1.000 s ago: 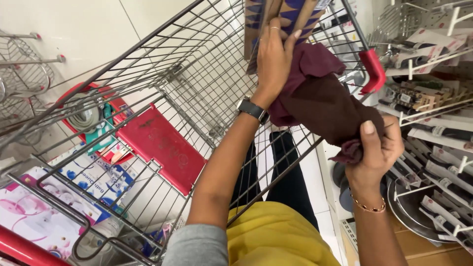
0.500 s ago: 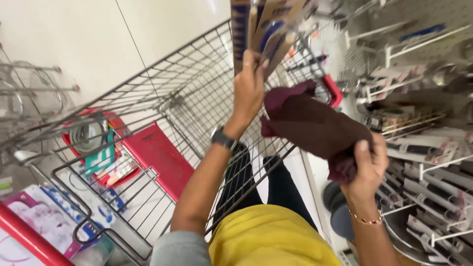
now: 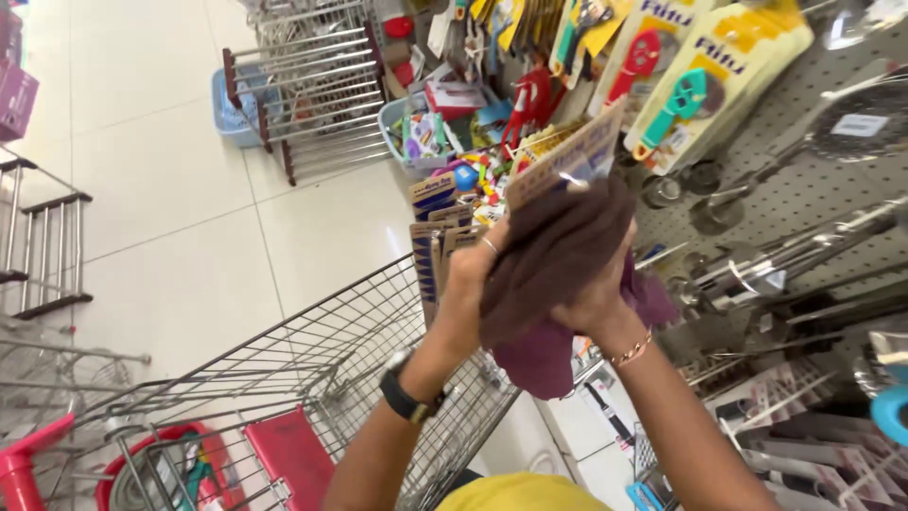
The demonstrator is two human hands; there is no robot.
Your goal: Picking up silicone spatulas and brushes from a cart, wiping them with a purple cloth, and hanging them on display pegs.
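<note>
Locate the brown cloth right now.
Head view, centre: the brown cloth is held up between the left hand and right hand, above the cart, before the utensil rack.

Cloth [image 3: 558, 255] dark brown, maroon underside showing low. Cart [image 3: 312, 378] grey wire, red seat flap [image 3: 293, 454] and red handle [image 3: 24, 464]. Watch [image 3: 405, 397] black. Bracelet [image 3: 632, 350] gold. Shirt [image 3: 515, 494] yellow. Floor [image 3: 170, 189] white tile. Pegboard cards [image 3: 719, 66] yellow with red and teal tools

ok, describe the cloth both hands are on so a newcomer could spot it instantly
Start at the wire shopping cart; above its far end the left hand and right hand meet. Bunched between them is the cloth: soft, dark brown over maroon, unlike the carded packets beside it.
</note>
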